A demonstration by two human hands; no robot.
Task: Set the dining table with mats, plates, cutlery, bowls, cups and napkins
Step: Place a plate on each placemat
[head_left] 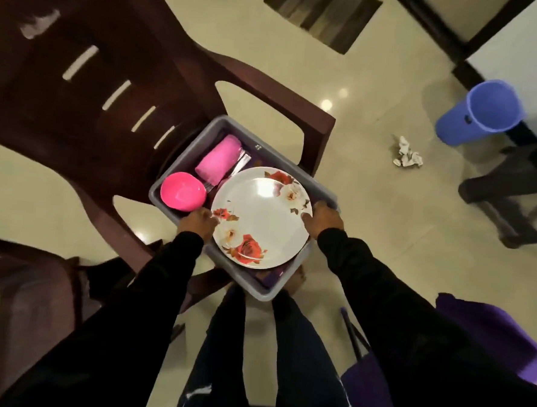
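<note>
Tub of tableware held over the chair.

I grip the tub (171, 178) by both long rims, left hand (197, 222) and right hand (324, 219) flanking the plate (261, 217); its long axis runs away from me, bowl (183, 191) far-left.

brown chair (116, 106) | blue bin (483, 112) | crumpled paper (407, 156) | striped rug (322, 16)

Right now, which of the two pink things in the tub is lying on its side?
The pink cup, at the tub's far end beside the cutlery, lies on its side. The pink bowl, nearer the left hand, sits upright with its mouth facing up.
</note>
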